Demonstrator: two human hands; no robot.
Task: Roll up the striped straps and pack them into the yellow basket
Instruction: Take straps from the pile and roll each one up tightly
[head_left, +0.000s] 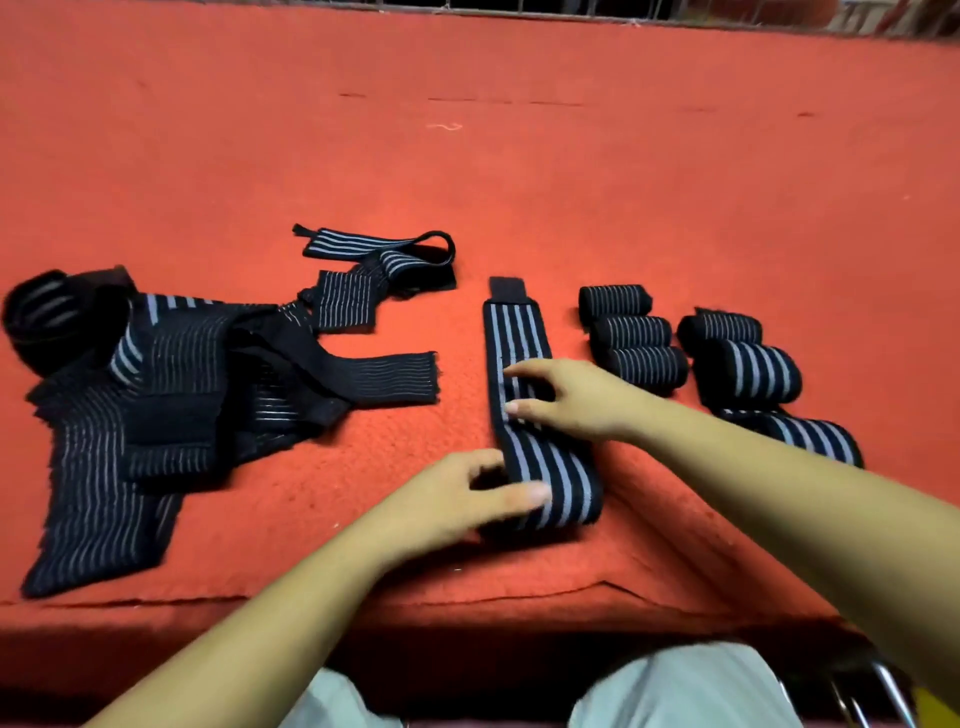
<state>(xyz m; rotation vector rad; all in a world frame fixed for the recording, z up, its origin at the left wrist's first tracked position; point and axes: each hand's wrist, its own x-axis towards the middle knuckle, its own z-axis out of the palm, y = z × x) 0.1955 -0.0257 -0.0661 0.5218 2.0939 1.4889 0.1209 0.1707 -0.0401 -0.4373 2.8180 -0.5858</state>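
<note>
A black strap with grey stripes (511, 332) lies stretched out flat in front of me on the red cloth, its velcro tab at the far end. My left hand (457, 501) grips its near end, thumb across the stripes, where the strap looks folded or just rolled over. My right hand (571, 397) presses on the middle of the same strap with fingers spread. Several rolled straps (636, 338) sit in two rows to the right, with a bigger roll (753, 376) among them. A heap of unrolled straps (171, 395) lies to the left. No yellow basket shows clearly.
The red cloth-covered table (519, 171) stretches far back. Its front edge runs just below my hands. A loose looped strap (384, 254) lies behind the heap. A chair frame and a yellow patch (935, 706) show at the bottom right, beside my knees.
</note>
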